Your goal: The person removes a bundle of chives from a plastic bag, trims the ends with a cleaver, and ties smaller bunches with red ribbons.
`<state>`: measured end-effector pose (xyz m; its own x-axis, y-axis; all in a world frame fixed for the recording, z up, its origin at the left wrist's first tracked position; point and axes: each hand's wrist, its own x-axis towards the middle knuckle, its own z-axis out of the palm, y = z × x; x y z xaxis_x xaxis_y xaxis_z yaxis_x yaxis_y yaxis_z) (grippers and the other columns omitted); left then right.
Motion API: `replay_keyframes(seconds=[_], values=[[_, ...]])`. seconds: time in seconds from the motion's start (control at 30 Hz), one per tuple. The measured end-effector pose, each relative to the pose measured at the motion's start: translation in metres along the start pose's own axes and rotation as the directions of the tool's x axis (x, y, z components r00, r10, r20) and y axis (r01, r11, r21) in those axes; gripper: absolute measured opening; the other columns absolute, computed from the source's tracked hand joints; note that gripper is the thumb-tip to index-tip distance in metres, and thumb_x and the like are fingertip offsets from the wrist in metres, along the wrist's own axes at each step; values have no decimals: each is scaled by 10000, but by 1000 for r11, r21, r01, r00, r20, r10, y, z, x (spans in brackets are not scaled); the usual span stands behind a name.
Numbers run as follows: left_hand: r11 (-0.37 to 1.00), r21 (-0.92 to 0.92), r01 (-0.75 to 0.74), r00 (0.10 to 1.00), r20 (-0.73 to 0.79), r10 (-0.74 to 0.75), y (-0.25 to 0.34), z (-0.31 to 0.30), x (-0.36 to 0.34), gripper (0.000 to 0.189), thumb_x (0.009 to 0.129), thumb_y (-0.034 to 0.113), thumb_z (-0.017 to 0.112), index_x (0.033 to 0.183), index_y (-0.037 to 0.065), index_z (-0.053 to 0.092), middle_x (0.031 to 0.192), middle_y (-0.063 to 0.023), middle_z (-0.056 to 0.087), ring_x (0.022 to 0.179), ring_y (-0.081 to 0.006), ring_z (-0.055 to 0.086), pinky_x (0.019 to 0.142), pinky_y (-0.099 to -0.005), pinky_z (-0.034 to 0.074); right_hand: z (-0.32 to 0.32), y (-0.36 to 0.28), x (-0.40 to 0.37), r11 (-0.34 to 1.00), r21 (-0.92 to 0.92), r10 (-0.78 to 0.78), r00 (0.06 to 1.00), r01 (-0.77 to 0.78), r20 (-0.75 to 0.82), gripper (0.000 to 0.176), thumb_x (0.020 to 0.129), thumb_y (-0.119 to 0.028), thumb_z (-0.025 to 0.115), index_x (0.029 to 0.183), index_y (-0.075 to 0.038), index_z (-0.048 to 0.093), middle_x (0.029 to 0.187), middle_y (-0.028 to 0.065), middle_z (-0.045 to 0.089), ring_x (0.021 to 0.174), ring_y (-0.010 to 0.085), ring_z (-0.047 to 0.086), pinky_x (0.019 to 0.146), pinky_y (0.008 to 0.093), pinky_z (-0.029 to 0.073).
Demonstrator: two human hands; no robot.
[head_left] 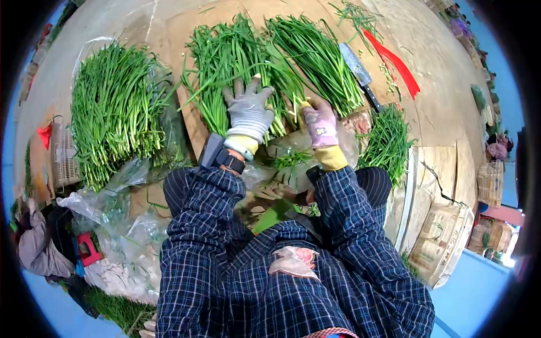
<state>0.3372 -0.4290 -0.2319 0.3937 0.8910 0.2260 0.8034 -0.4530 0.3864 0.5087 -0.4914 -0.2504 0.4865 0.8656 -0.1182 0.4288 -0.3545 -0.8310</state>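
My left hand (248, 115), in a grey and white striped glove, lies with its fingers spread on a loose pile of garlic chives (228, 53). At the pile's pale stem ends, my right hand (321, 127), in a pink glove with a yellow cuff, is closed on some stems; its fingertips are partly hidden. Just beyond it lies a neat bundle of garlic chives (315, 59). A cleaver (355, 65) with a black handle rests flat along that bundle's right side.
A large heap of chives (115, 107) stands at left, with clear plastic (107, 203) below it. A red strip (397, 65) lies on the cardboard (179, 36). Green trimmings (389, 138) are piled at right, near a crate (442, 239). A red stool (88, 249) is lower left.
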Motion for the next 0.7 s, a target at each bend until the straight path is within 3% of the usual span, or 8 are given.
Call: replay_keyframes(seconds=[0.03, 0.13, 0.23, 0.37, 0.43, 0.5, 0.57, 0.7], values=[[1000, 17, -5, 999, 41, 5, 0, -7, 1, 384, 679, 257, 665, 1059, 206, 640, 1295, -77, 463, 1302, -368, 258, 1056, -592, 108, -2, 0, -2, 1000, 1, 1, 1000, -1, 0, 335, 785, -174, 631, 1068, 3, 600, 820, 167, 638, 728, 223, 613, 676, 332, 481], [999, 34, -17, 1000, -10, 17, -8, 1, 2, 375, 690, 256, 662, 1061, 207, 639, 1296, -72, 461, 1292, -366, 267, 1053, -594, 115, -10, -7, -12, 766, -514, -517, 845, 386, -136, 448, 700, -153, 706, 1123, -94, 572, 942, 160, 614, 850, 297, 598, 742, 411, 479], [999, 31, -26, 1000, -14, 26, -10, 5, -1, 371, 683, 255, 676, 1051, 221, 642, 1284, -53, 480, 1280, -358, 278, 1035, -606, 137, -14, -49, -28, 756, -528, -385, 915, 387, 119, 433, 700, -123, 701, 1117, -122, 583, 898, 146, 618, 835, 302, 600, 717, 403, 482], [998, 49, -34, 999, -8, 35, -4, -1, 2, 330, 716, 273, 655, 1036, 191, 643, 1261, -40, 497, 1280, -348, 284, 1025, -618, 138, 13, -24, -6, 463, -731, -393, 855, 502, 338, 308, 703, -157, 643, 1011, -134, 631, 778, 119, 621, 762, 307, 602, 686, 413, 476], [999, 44, -5, 1000, -28, 6, -8, 9, 4, 366, 675, 243, 662, 1040, 214, 647, 1258, -33, 495, 1295, -339, 259, 1037, -614, 114, -1, -25, -4, 482, -672, -461, 815, 562, 350, 153, 751, -202, 615, 864, -107, 656, 791, 150, 637, 756, 307, 620, 653, 416, 475], [1000, 18, 9, 1000, -27, -8, -8, 4, 2, 375, 671, 229, 664, 1045, 212, 646, 1262, -30, 492, 1296, -336, 264, 1042, -609, 111, -25, -27, -13, 769, -338, -412, 825, 542, 388, 141, 780, -168, 619, 885, -80, 651, 780, 113, 645, 707, 241, 617, 638, 369, 473], [997, 73, 5, 1000, 25, -7, -8, 2, 3, 359, 721, 292, 656, 1066, 199, 628, 1253, -35, 505, 1294, -336, 270, 1038, -601, 144, -54, -31, -30, 976, 174, -180, 932, 130, 315, 143, 827, -149, 603, 909, -40, 643, 746, 46, 622, 674, 145, 571, 632, 289, 455], [998, 64, 15, 1000, -23, -13, -12, 7, 2, 407, 701, 250, 658, 1103, 211, 607, 1273, -28, 494, 1293, -335, 280, 1050, -591, 136, -105, -59, -46, 829, 547, -212, 971, 118, 112, 125, 861, -104, 564, 883, 1, 628, 804, 22, 607, 724, 88, 538, 679, 222, 434]])
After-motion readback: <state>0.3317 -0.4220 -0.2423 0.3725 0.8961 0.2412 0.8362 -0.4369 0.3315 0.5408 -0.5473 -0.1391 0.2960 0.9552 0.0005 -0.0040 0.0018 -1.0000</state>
